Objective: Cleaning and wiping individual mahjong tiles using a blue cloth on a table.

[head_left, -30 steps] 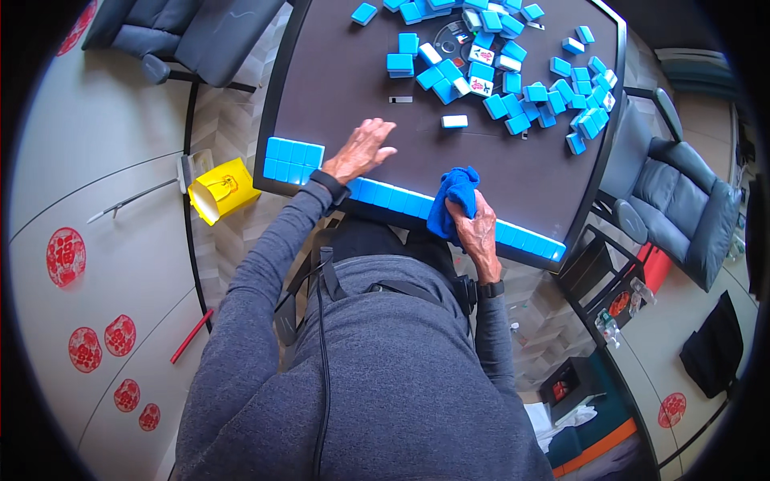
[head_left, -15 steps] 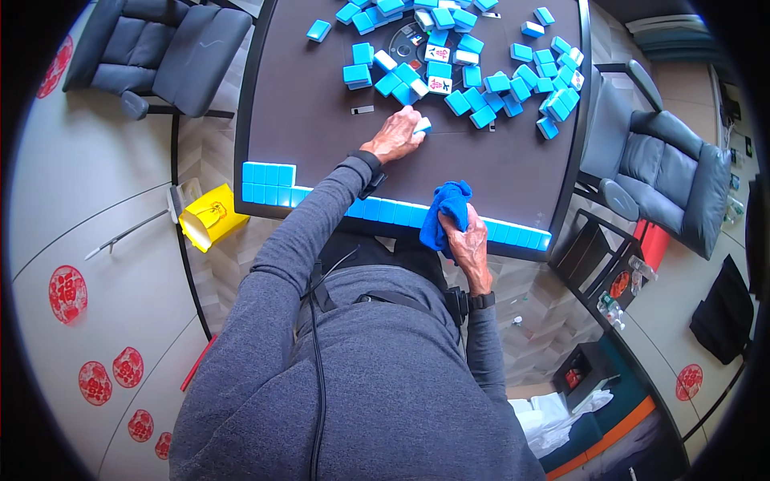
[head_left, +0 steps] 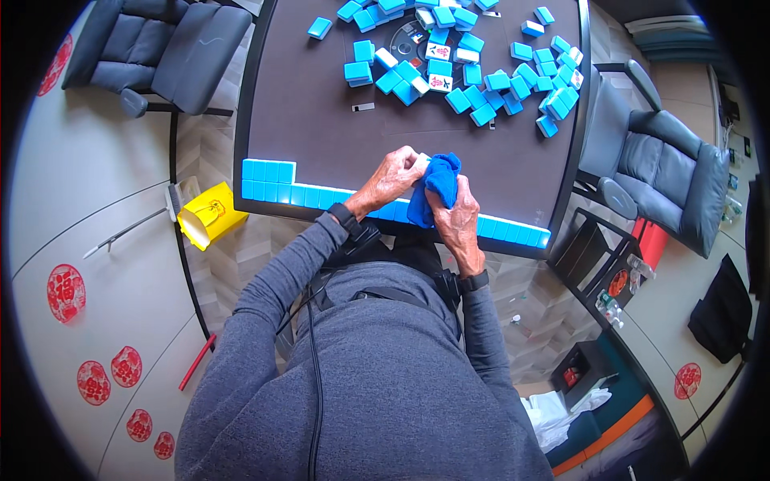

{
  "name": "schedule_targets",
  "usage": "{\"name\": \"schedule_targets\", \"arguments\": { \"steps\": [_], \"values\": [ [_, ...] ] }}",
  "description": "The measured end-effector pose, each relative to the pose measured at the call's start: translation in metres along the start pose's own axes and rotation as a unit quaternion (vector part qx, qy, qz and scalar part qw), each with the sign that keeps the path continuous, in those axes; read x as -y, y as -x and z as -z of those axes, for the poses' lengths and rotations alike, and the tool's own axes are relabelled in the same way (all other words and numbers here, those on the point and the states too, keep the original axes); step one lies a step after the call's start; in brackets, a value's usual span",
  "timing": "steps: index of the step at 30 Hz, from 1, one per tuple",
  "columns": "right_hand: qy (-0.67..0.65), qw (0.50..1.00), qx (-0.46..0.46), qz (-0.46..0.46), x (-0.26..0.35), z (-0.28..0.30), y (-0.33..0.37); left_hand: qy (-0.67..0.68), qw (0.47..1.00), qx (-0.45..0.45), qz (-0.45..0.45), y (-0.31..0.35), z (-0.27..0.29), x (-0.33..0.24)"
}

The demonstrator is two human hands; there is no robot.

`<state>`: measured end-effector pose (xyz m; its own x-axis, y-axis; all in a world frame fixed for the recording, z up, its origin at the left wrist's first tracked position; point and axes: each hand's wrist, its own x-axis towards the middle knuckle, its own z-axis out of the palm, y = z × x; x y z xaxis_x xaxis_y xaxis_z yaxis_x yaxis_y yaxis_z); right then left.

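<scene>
Clamping a bunched blue cloth (head_left: 437, 180) in the curled fingers of the right hand (head_left: 455, 216), tbh pretty firmly. Pinching a small tile (head_left: 423, 160), mostly hidden, between closed-up fingertips of the left hand (head_left: 389, 180), right by the cloth. Overlapping a long row of blue-backed tiles (head_left: 513, 232) along the near edge of the dark table (head_left: 321, 128). Farther out, seeing a messy scatter of loose tiles (head_left: 497, 82), then a yellow container (head_left: 212, 216) off left.

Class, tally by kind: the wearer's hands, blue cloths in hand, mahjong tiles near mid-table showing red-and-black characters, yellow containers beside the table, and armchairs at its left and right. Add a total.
Hands: 2
Blue cloth: 1
Character mahjong tiles: 2
Yellow container: 1
Grey armchairs: 2
Total: 8
</scene>
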<state>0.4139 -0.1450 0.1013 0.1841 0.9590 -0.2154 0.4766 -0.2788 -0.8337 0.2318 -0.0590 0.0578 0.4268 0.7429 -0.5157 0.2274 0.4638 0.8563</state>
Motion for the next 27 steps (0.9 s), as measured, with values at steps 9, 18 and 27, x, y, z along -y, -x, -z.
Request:
{"name": "schedule_targets", "arguments": {
  "steps": [9, 18, 27],
  "values": [
    [-0.006, 1.0, 0.013, 0.002, 0.005, -0.006, 0.006, 0.102, 0.995, 0.018, 0.009, 0.016, 0.004, 0.002],
    [-0.023, 0.999, 0.019, -0.019, 0.013, -0.003, 0.004, 0.092, 0.995, 0.023, -0.029, 0.016, 0.0, 0.007],
    [-0.084, 0.992, 0.052, -0.073, 0.004, 0.014, 0.0, 0.131, 0.985, 0.112, 0.004, 0.037, 0.015, 0.0]
  ]
}}
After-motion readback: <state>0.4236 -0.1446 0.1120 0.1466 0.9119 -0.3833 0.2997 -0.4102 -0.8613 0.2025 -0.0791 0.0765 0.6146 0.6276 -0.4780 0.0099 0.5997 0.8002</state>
